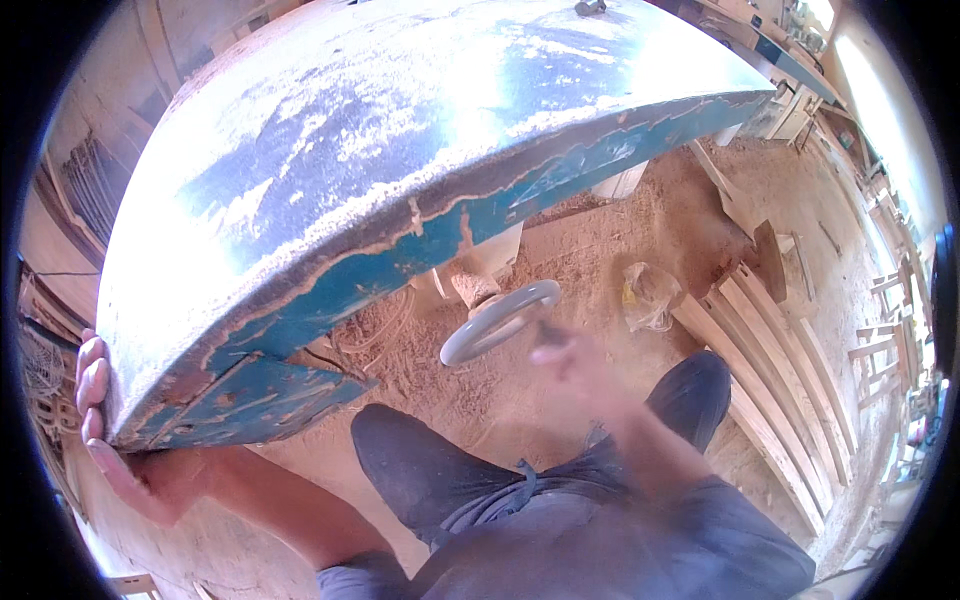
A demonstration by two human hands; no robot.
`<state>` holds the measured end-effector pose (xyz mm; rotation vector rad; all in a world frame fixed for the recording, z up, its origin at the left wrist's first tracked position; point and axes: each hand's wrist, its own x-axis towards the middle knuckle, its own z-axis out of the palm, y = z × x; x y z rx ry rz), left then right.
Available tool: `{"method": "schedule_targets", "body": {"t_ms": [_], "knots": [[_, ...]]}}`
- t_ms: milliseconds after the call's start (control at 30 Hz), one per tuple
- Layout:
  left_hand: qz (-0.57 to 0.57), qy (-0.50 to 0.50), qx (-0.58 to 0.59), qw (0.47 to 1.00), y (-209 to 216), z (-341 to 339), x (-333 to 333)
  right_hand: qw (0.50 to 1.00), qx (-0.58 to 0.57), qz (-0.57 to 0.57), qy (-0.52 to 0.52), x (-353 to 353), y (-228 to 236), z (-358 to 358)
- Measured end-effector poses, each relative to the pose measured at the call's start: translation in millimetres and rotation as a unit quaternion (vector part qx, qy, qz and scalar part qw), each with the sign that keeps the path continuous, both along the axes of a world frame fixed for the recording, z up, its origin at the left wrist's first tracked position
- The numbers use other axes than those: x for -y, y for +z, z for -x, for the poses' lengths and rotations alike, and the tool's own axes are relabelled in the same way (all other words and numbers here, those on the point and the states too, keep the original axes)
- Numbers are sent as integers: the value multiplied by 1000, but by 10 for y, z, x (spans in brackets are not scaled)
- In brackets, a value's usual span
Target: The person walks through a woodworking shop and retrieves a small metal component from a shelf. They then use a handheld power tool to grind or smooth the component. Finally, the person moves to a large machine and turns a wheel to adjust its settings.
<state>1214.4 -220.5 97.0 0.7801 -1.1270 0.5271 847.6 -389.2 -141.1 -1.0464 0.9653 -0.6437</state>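
Note:
A large metal machine table (330,130) with a worn blue-green side fills the upper part of the head view, its top dusted with sawdust. My left hand (95,395) grips its near left corner, the fingers curled over the edge. Below the table's side, a grey handwheel (500,322) sits on a dust-covered shaft. At the wheel's right rim is my right hand (567,362), blurred by motion and closed around what looks like a short dark handle. Its fingers hide most of that handle.
Long curved wooden pieces (775,370) lie on the floor to the right, beside a crumpled clear plastic bag (650,297). Sawdust (420,350) covers the floor under the table. A small dark metal part (590,7) rests on the far tabletop. Wooden frames (880,340) stand at far right.

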Motion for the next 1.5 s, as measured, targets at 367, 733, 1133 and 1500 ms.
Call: {"method": "schedule_targets", "body": {"t_ms": [367,733,1133,1500], "knots": [[22,-31,-27,999,-53,-88,-71,992,-79,92,38,-163,404,-96],[-20,23,56,998,-52,-164,-79,981,-156,94,64,-217,-207,-76],[-89,245,-136,956,-1176,614,-432,986,-64,100,116,-774,-136,-752],[-358,-366,-662,547,-2174,2167,252,984,-52,36,166,-635,223,-651]]}}
